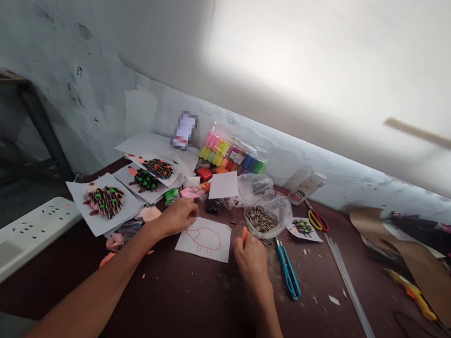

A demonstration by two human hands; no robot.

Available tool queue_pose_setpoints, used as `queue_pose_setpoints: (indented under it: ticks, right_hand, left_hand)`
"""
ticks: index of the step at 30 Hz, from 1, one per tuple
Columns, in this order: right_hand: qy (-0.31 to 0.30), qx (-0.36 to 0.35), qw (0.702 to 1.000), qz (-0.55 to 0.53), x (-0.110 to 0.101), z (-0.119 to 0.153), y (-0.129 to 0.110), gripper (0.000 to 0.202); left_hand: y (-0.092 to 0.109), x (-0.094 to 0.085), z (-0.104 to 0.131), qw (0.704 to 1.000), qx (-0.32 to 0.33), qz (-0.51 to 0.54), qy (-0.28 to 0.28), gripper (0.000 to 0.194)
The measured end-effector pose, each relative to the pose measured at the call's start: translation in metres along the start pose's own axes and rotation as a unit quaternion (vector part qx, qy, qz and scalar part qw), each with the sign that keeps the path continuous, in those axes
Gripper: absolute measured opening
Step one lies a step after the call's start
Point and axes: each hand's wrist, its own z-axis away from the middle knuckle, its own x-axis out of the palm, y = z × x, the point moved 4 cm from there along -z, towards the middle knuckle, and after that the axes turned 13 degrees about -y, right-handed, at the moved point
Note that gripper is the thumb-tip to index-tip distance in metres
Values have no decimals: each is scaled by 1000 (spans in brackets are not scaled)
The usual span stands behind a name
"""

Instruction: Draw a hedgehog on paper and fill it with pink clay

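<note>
A small white sheet of paper [203, 252] lies on the brown table, bearing an animal outline with short legs in orange line. My left hand [177, 216] rests at its upper left corner, fingers bent together and pressed on that edge. To the right of the sheet, my right hand [252, 256] is closed around an orange pen-like thing [245, 233]; only its end shows above the fist. Just beyond that hand sits a clear plastic bag [283, 211] with dark striped seeds [260, 219]. A blue utility knife [287, 271] lies to its right.
Finished seed hedgehog pictures [105, 201] are spread at left, beside a white power strip [34, 234]. Coloured clay packs [233, 156] and a phone [185, 131] stand by the wall. Scissors [318, 221], clear sticks [357, 303] and a yellow tool [414, 296] lie at right.
</note>
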Motion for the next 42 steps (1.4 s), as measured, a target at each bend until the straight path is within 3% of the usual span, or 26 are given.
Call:
queue_pose_setpoints:
  ticks: [5, 12, 20, 27, 32, 42]
  right_hand:
    - [-28, 49, 997, 45, -3, 4, 0, 20]
    - [-19, 25, 998, 56, 3, 4, 0, 18]
    - [-3, 21, 998, 61, 6, 4, -5, 17]
    - [59, -42, 997, 41, 8, 0, -5, 18]
    - [84, -130, 987, 33, 17, -5, -9, 19]
    - [65, -93, 993, 37, 18, -20, -14, 14]
  left_hand:
    - [0, 0, 1, 1000, 5, 17, 24, 23]
    - [-2, -9, 2, 993, -11, 54, 102, 25]
    - [-1, -17, 6, 988, -28, 45, 145, 25]
    - [-2, -12, 3, 990, -32, 36, 131, 29]
    - [-3, -1, 2, 999, -17, -2, 52, 23]
    - [0, -1, 4, 1000, -13, -10, 9, 21]
